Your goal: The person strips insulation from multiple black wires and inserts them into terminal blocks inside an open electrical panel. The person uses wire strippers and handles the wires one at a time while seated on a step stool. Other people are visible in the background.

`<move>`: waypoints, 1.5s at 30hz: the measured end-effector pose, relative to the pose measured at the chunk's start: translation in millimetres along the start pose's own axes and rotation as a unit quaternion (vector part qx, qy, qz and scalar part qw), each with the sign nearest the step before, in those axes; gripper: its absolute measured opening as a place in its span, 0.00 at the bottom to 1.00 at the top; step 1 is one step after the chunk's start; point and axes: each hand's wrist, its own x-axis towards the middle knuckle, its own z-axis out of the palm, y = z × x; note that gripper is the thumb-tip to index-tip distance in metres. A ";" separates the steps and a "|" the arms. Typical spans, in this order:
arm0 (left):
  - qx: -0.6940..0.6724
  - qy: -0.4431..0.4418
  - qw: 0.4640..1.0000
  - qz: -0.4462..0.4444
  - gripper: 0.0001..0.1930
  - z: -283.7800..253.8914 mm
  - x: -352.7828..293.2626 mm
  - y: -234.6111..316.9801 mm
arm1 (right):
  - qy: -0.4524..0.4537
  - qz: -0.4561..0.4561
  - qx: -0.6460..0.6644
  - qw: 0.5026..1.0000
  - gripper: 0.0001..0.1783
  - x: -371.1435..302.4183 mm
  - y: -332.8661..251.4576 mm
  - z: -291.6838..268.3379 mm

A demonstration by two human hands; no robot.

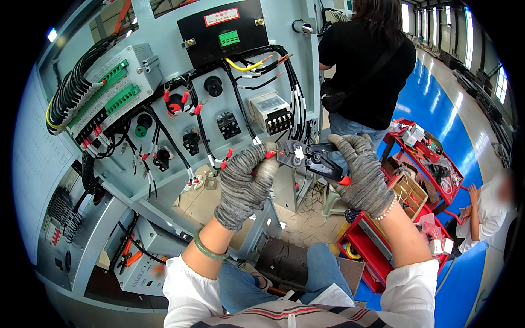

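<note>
Crimping under way: right hand (362, 170) grips the crimper (311, 158) shut-fisted, left hand (246, 180) pinches a red-tipped wire (270, 154) at its head; far wires (276, 59) remain bare.

- Two hands in grey knitted gloves are seen, the left hand (244, 183) and the right hand (361, 175), just below the light grey metal control panel (180, 131).
- One black crimping tool with red-tipped handles (311, 158) is held between them.
- Two green terminal strips (117, 90) are counted at the panel's upper left.
- One small green connector block (229, 38) sits at the panel's top.
- Two red tiered carts (424, 158) stand right of the panel.
- Two other people are seen right of the panel.
</note>
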 end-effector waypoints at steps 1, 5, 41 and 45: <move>0.004 0.003 1.000 0.002 0.12 -0.3 -0.6 -0.2 | -0.002 0.008 -0.017 1.000 0.42 0.9 0.8 1.8; 0.009 0.008 1.000 0.015 0.12 -2.5 -1.4 -2.5 | -0.017 -0.007 0.030 0.999 0.38 3.5 6.0 8.5; 0.002 -0.002 1.000 -0.012 0.12 -3.0 -0.3 2.1 | -0.158 -0.002 0.105 0.982 0.46 -1.0 -9.7 6.0; 0.003 0.001 1.000 0.007 0.09 -2.4 0.0 2.8 | -0.107 0.014 0.100 0.989 0.45 -0.3 -5.1 17.8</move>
